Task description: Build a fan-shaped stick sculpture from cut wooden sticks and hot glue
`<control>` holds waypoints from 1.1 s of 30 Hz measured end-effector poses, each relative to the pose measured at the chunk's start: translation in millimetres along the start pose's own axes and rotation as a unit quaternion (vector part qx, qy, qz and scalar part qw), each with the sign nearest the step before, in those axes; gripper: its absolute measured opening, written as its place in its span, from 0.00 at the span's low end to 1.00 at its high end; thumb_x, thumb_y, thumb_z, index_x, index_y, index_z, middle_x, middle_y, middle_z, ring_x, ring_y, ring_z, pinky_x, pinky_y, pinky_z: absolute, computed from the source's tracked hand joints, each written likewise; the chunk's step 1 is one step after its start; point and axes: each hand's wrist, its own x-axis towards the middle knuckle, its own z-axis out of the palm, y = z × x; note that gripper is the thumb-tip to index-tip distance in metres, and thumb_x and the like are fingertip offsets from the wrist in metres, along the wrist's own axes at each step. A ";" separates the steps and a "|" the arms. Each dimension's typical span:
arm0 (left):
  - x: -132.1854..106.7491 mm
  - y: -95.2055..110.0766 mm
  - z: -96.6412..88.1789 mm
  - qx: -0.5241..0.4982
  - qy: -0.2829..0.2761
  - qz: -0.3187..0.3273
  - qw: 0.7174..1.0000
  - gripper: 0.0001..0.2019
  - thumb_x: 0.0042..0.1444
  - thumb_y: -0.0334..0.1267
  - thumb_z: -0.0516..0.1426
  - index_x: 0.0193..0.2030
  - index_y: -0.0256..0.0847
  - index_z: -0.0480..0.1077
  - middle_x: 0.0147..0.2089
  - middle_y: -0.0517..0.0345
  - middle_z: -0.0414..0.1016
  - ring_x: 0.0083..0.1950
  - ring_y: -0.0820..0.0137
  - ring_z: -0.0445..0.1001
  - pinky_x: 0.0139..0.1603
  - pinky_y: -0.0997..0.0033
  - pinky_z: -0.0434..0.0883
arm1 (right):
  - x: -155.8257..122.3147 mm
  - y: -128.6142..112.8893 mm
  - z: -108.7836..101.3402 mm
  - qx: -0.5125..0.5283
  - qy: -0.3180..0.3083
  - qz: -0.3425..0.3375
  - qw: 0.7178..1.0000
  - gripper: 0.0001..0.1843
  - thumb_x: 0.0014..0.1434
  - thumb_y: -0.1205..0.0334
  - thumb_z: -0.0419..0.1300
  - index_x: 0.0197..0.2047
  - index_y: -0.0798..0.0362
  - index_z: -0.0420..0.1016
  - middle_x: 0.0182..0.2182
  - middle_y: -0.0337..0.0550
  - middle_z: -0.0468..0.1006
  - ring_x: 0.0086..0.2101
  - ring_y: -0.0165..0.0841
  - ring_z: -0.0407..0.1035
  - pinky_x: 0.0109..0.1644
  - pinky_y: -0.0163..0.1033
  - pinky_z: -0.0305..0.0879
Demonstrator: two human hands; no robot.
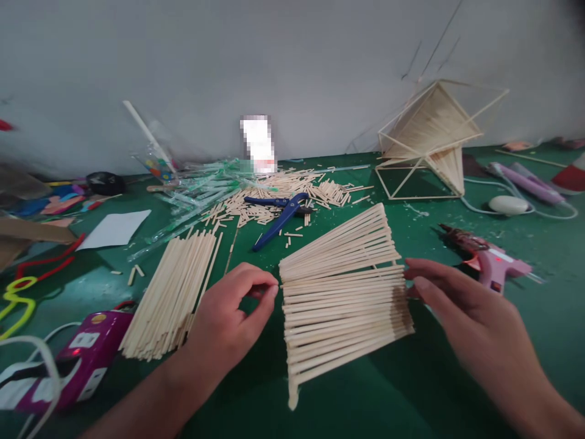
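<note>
A panel of thin wooden sticks [342, 320] lies in front of me, its sticks side by side in a fan-like shape. My left hand [231, 314] is closed in a pinch at the panel's left edge, on the end of a wooden stick [338, 276] that crosses the middle. At the right edge, the thumb and fingers of my right hand [475, 320] close around the other end of that stick; its exact contact is partly hidden. Beside my left hand lies a bundle of loose sticks [169, 292]. A pink glue gun [491, 259] rests beyond my right hand.
Blue-handled cutters [286, 219] lie by a heap of short stick pieces [251, 207]. Clear glue sticks [196, 189] are piled behind. A stick frame [439, 146] stands back right. At left are a purple power strip [94, 347], white paper [114, 229] and cables.
</note>
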 end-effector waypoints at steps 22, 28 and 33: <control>0.0 -2.0 0.3 -0.002 -0.036 0.011 0.999 0.05 0.59 0.37 0.53 0.37 0.43 0.71 0.37 0.58 0.74 0.38 0.68 0.72 0.38 0.71 0.69 | 21.7 -8.2 7.1 0.132 -0.052 0.085 0.986 0.14 0.52 0.49 0.63 0.35 0.49 0.80 0.27 0.40 0.79 0.27 0.31 0.71 0.32 0.33 0.70; -0.3 0.7 -1.3 0.008 -0.024 0.024 0.999 0.05 0.58 0.34 0.53 0.37 0.42 0.71 0.36 0.58 0.74 0.37 0.70 0.72 0.37 0.73 0.69 | 20.8 -7.5 10.9 0.131 -0.032 0.071 0.988 0.13 0.52 0.50 0.62 0.37 0.49 0.79 0.33 0.40 0.80 0.33 0.34 0.73 0.38 0.35 0.70; -1.9 -0.1 -2.1 0.026 -0.025 0.049 0.998 0.07 0.57 0.31 0.52 0.40 0.41 0.71 0.39 0.57 0.74 0.40 0.69 0.74 0.40 0.72 0.70 | 19.8 -5.7 12.1 0.119 -0.027 0.063 0.991 0.13 0.54 0.50 0.61 0.37 0.49 0.79 0.32 0.40 0.80 0.34 0.34 0.73 0.37 0.35 0.69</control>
